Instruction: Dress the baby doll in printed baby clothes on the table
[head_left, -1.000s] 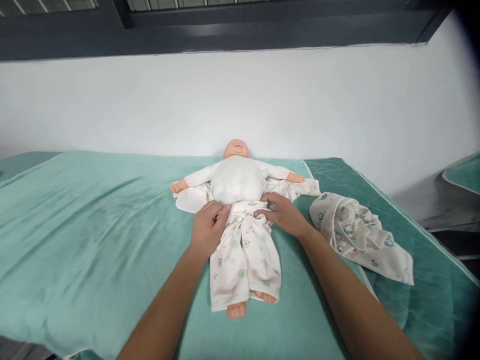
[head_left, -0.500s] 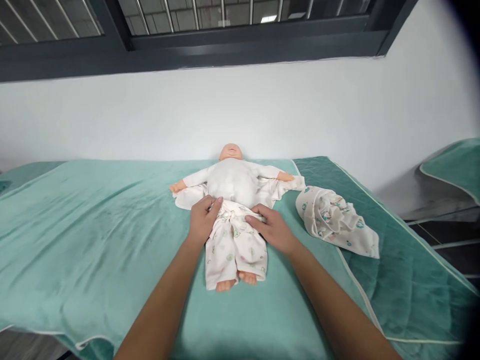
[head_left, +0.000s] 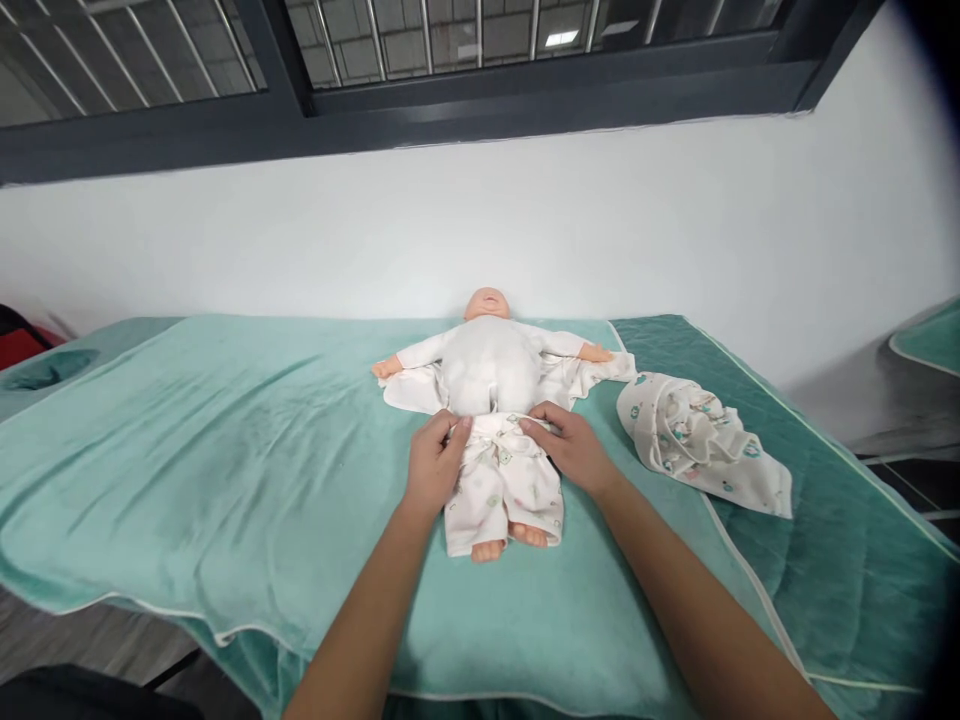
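A baby doll (head_left: 491, 365) lies on its back with its arms spread, its head toward the wall. White printed pants (head_left: 501, 480) cover its legs, and its feet show below the cuffs. My left hand (head_left: 437, 460) pinches the waistband at its left side. At the right side of the waistband, my right hand (head_left: 574, 447) grips the cloth between thumb and fingers. An opened white garment (head_left: 412, 390) lies spread under the doll's torso and arms.
A bundled white printed cloth (head_left: 705, 440) lies right of the doll on a darker green quilted mat (head_left: 840, 560). Light green cloth (head_left: 262, 480) covers the bed. Behind are a white wall (head_left: 337, 240) and a barred window. A red and black item (head_left: 22, 340) sits far left.
The view has shifted, so the scene sits further right. The pants' waistband is now straighter and flatter across the doll's waist, with both hands still at its sides.
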